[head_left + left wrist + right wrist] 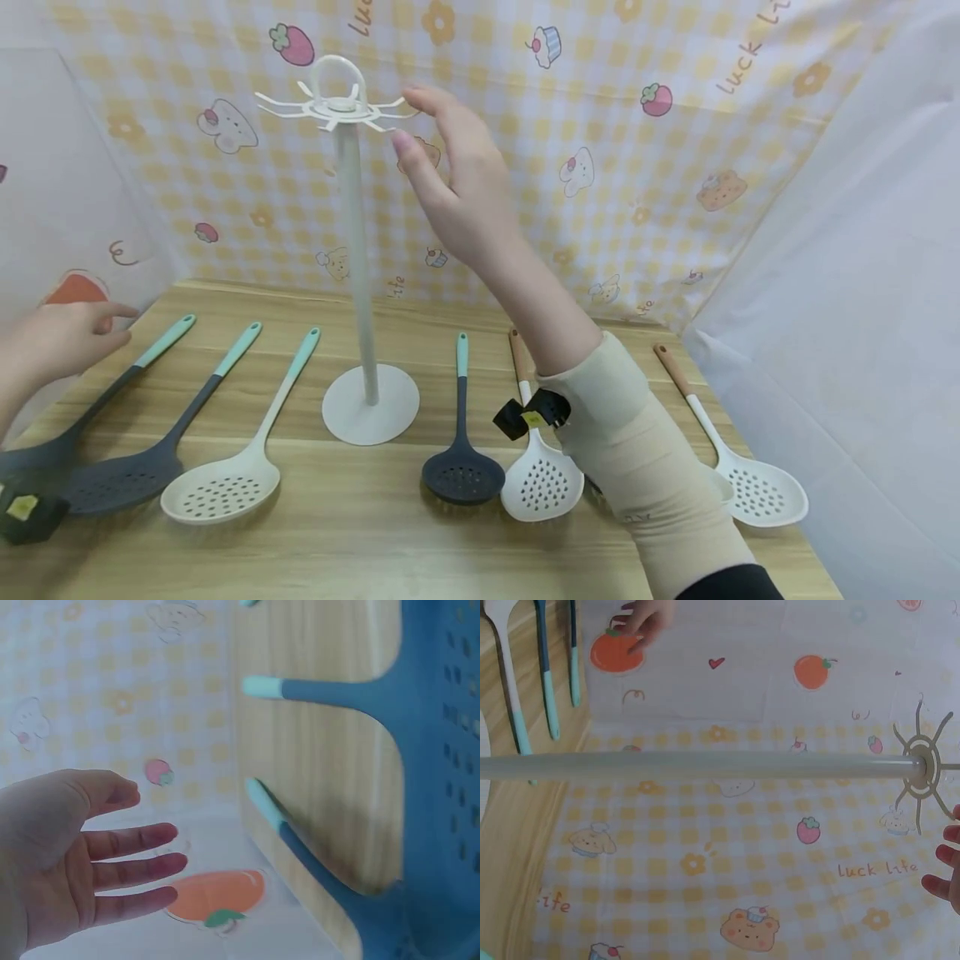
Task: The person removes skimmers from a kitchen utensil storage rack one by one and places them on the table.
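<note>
A white utensil stand [360,250] with a ring of hooks at its top stands on the wooden table. My right hand [468,175] is raised beside the hooks [922,761], thumb and forefinger apart, with hook tips between them in the head view. Its fingertips [946,855] show at the edge of the right wrist view. Off to the left, my left hand [60,337] hovers near a dark utensil with a mint handle [165,340], its fingers [135,870] extended and holding nothing. Beside that lie a dark slotted turner [127,479] and a cream slotted spoon [225,487].
Right of the stand's base lie a dark skimmer [463,475], a white skimmer [543,483] with a wooden handle, and a white slotted spoon [765,492]. My right sleeve covers part of that row. A checked cloth [510,50] hangs behind the table.
</note>
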The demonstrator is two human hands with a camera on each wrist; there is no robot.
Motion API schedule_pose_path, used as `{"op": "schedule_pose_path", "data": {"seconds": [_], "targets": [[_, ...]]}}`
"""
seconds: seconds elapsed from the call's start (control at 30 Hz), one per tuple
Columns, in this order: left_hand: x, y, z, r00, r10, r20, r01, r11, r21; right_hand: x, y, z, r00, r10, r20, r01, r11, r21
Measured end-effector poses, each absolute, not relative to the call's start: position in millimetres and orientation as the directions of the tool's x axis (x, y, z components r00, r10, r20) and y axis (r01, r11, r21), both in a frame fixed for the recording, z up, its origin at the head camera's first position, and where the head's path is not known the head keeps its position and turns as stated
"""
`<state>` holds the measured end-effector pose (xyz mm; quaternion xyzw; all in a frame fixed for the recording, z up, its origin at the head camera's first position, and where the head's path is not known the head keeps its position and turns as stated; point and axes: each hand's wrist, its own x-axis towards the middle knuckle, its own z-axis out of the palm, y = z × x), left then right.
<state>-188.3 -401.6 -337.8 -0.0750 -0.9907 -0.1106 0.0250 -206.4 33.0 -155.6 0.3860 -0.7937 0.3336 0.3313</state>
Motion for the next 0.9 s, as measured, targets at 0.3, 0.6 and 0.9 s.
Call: {"op": "schedule_pose_path", "data": {"seconds": [0.3,0.6,0.9], "targets": [[-186.4,-375.5,-308.0,-0.989,0.134,0.062,0.143,0.975,0.170,-216.2,63.9,-171.4,-0.481,-0.372,0.794,-0.828,0.491,-0.271],[-183.0,-341.9,-292.8,-0.975,0.125,0.184,0.149,0.981,0.121,-223.3,97.6,-192.9,-0.633,-0.377,0.677,-0.726,0.594,-0.348],[-189.3,-318.4,-290.2,-0.965,0.163,0.207,0.200,0.964,0.176,-221.0,151.2,-235.6,-0.755,-0.347,0.557,-0.613,0.674,-0.412]]}}
